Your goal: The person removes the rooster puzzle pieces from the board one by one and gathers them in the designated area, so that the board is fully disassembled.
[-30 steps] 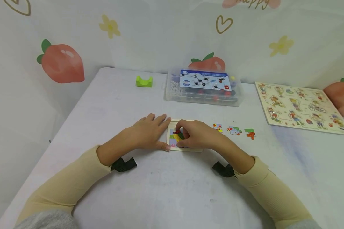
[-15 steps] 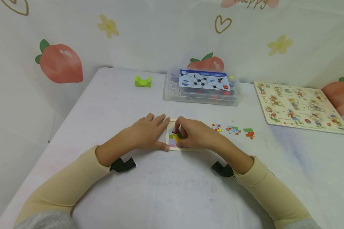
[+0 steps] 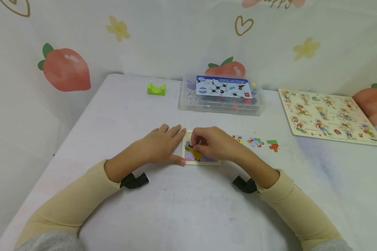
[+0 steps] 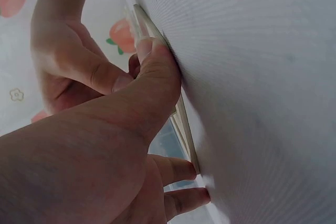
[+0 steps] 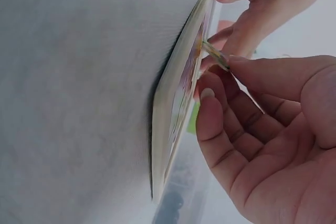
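Note:
My left hand [image 3: 158,146] lies with fingers spread at the left side of a small wooden-framed jigsaw puzzle [image 3: 204,162], its thumb at the lower left corner. Over the puzzle, my right hand [image 3: 216,143] pinches a thin puzzle piece [image 5: 216,56] between thumb and fingers. In the right wrist view that piece is tilted, with its lower edge at the picture surface. A yellow bird shows in the picture below the right fingers, which hide the upper part. Three loose puzzle pieces lie right of the frame: one partly covered [image 3: 238,138], one blue-green [image 3: 256,142], one red-green [image 3: 273,145].
Behind the puzzle stands a clear plastic box [image 3: 220,106] with a molecule-picture card on top. A green curved block [image 3: 156,89] is at the back left. On the right lies a board of cartoon figures [image 3: 330,120]. A printed cloth hangs behind the table.
My right hand has lifted and tilted slightly at the puzzle, uncovering more of the bird picture's lower part and hiding more of the nearest loose piece. The left hand keeps its place.

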Motion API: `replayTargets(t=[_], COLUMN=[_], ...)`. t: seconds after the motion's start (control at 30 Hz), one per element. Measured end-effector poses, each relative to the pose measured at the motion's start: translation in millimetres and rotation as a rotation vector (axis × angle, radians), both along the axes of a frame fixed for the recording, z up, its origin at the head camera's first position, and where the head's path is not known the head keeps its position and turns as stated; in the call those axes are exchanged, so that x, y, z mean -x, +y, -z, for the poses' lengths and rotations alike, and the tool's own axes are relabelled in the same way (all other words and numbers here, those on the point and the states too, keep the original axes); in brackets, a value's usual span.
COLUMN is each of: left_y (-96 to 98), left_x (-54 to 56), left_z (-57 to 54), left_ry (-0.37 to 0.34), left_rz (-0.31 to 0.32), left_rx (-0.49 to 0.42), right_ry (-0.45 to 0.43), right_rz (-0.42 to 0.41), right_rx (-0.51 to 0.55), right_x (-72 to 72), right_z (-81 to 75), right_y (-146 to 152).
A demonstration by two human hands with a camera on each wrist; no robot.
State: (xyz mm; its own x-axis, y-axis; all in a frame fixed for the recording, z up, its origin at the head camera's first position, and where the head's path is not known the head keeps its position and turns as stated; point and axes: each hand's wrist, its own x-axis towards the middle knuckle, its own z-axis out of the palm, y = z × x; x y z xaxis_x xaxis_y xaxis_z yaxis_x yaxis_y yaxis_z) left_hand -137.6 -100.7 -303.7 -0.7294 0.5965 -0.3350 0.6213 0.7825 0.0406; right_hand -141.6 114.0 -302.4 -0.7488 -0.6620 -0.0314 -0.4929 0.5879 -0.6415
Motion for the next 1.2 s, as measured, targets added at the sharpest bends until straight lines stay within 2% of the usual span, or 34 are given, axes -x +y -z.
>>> replayTargets(t=[0.43, 1.2], left_y=[0.7, 1.8], left_x=[0.2, 0.0], left_z=[-1.5, 1.4], left_ry=[-0.001, -0.009], left_rz=[-0.002, -0.008], left_rx=[0.005, 0.007], right_ry=[0.033, 0.030], right_rz=[0.029, 0.004], right_rx=[-0.003, 0.045], right_x=[2.9, 0.6], right_z=[0.3, 2.3], right_y=[1.0, 12.3])
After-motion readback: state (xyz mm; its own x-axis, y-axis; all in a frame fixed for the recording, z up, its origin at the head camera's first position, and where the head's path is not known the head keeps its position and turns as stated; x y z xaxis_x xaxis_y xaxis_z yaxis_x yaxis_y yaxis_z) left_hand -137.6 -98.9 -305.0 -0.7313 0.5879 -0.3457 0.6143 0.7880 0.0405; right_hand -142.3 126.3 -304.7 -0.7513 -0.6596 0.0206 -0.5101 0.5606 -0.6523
